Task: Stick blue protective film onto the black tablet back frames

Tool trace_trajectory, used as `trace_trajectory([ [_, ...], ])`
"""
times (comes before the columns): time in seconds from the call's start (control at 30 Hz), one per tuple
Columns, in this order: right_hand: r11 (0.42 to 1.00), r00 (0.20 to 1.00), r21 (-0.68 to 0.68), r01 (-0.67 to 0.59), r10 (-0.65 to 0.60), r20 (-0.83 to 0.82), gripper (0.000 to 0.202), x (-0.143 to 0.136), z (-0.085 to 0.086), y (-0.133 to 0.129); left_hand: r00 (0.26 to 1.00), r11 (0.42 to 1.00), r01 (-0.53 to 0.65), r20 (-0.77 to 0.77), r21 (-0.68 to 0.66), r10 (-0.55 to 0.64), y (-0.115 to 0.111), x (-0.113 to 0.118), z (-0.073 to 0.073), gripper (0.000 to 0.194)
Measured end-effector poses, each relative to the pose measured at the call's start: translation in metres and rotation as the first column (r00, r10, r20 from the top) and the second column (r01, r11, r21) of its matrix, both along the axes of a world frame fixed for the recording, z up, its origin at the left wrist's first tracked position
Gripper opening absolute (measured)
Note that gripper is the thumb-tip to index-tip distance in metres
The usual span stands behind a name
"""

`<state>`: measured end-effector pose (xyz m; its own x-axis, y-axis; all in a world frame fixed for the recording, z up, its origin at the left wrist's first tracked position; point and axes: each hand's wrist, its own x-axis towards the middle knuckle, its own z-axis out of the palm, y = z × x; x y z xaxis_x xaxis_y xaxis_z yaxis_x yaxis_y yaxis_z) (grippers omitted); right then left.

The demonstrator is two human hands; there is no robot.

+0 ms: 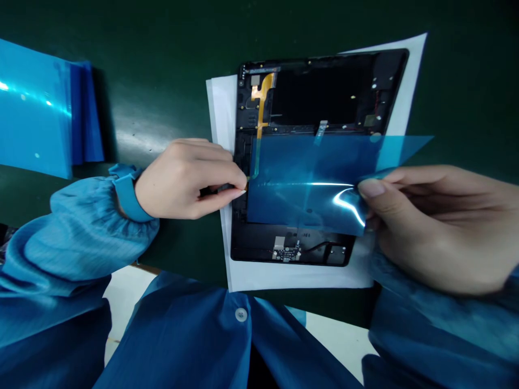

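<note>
A translucent blue film sheet (284, 202) lies across the lower half of an opened tablet (308, 97), its right end bent and lifted. My right hand (438, 227) pinches that right end between thumb and fingers. My left hand (194, 181) is closed in a pinch at the tablet's left edge, right beside the film's left side and the lower end of an orange flex cable (261, 102). Whether its fingertips hold the film, the cable or neither is hidden. Through the film, the inside of the tablet shows dimly. A small circuit board (287, 253) shows below it.
White paper sheets (300, 278) lie under the tablet on the dark green table (162, 65). At the far left rests a stack of glossy blue film sheets (34, 108). A blue band (132, 197) circles my left wrist. The table's front edge runs close to my body.
</note>
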<state>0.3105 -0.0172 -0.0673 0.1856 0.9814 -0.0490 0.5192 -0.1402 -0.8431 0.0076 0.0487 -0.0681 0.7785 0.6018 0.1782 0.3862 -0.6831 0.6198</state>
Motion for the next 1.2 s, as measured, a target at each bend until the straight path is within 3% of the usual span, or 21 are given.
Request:
trace_trajectory([
  [0.33, 1.000, 1.000, -0.019, 0.014, -0.014, -0.002, 0.014, -0.0020, 0.0026, 0.0016, 0.999, 0.998, -0.016, -0.035, -0.055, 0.014, -0.0005, -0.0008, 0.0000, 0.021],
  [1.2, 1.000, 1.000, -0.018, -0.004, 0.005, 0.019, 0.012, -0.0024, 0.0062, 0.0023, 1.000, 1.000, -0.006, -0.002, -0.008, 0.006, -0.0003, -0.0001, 0.0002, 0.022],
])
